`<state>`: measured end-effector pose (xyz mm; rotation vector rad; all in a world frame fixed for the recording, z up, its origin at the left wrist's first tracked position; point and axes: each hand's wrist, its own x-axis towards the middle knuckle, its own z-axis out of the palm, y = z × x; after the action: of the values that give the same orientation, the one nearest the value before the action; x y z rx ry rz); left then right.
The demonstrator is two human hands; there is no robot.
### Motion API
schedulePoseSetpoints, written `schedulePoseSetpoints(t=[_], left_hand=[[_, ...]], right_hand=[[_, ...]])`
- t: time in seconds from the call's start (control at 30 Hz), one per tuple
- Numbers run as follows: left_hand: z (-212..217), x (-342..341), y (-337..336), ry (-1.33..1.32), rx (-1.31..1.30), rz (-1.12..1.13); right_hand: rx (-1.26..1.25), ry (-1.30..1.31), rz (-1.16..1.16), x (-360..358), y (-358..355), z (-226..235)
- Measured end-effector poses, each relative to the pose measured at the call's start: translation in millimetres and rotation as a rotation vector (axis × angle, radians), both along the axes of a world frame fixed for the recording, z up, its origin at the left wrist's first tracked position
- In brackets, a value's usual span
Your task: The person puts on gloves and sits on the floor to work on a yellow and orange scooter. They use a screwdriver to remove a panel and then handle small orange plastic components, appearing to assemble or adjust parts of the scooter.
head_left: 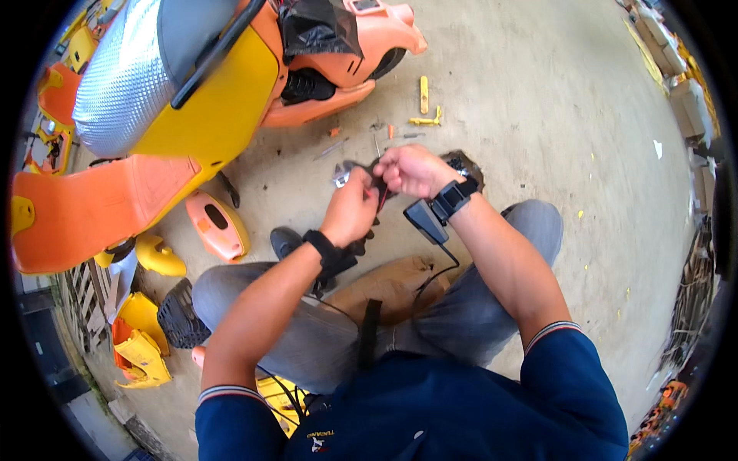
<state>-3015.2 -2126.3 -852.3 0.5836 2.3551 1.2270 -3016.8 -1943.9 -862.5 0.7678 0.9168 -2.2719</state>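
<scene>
My left hand (351, 212) and my right hand (413, 170) meet in front of me above my knees. Together they grip a small dark part with wires (369, 175); a metal bit of it shows at its left end, and a thin red wire runs down between the hands. Each wrist wears a black strap, and a small black box (425, 220) hangs from the right one with a cable trailing to my lap. I sit low on the concrete floor (538, 115), in grey trousers and a dark blue shirt.
An orange and yellow scooter body (207, 92) with a silver seat stands at the upper left. Loose orange and yellow panels (217, 225) lie at the left. Small yellow plastic pieces (423, 96) and screws lie on the floor beyond my hands. Clutter lines the right edge.
</scene>
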Motion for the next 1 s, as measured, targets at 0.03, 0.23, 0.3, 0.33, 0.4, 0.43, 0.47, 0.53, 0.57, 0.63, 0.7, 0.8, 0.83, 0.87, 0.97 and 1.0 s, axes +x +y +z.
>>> schedulePoseSetpoints(t=[0.03,0.23,0.3,0.33,0.4,0.43,0.47,0.53,0.57,0.63,0.7,0.8,0.83,0.87,0.97,1.0], left_hand=[[-3,-3,0,0.016,0.033,-0.011],[-4,-15,7,0.083,0.179,0.040],[4,-19,10,0.056,0.239,0.080],[9,-20,10,0.027,0.264,0.088],[19,-23,9,0.008,0.339,0.094],[23,-23,10,-0.011,0.381,0.097],[25,-20,9,-0.030,0.368,0.061],[29,-13,9,-0.043,0.345,-0.013],[29,-13,10,-0.105,0.333,-0.059],[30,-10,10,-0.099,0.358,-0.111],[31,-11,9,-0.061,0.329,-0.139],[31,-19,7,-0.017,0.262,-0.145],[31,-23,6,0.044,0.209,-0.137],[31,-26,7,0.071,0.208,-0.138],[32,-32,11,0.162,0.137,-0.091],[32,-32,13,0.176,0.129,-0.051]], right_hand=[[-0.009,-0.018,-0.049,-1,0,-5],[0.415,0.162,-0.201,-2,-10,-14],[0.465,0.311,-0.158,1,-18,-14],[0.608,0.308,-0.059,2,-21,-15],[0.854,0.412,0.154,2,-26,-20],[0.869,0.500,0.104,5,-30,-25],[0.985,0.541,0.123,4,-31,-29],[1.181,0.634,0.156,3,-29,-34],[1.173,0.705,0.101,4,-27,-35],[0.880,0.756,0.085,2,-20,-31],[0.547,0.566,0.017,3,-14,-23],[0.702,0.449,0.080,-8,-3,-4],[0.855,0.371,0.072,-11,0,1],[0.798,0.392,-0.017,-14,-2,5],[0.636,0.456,-0.206,-18,-12,16],[0.549,0.592,-0.163,-18,-17,22]])
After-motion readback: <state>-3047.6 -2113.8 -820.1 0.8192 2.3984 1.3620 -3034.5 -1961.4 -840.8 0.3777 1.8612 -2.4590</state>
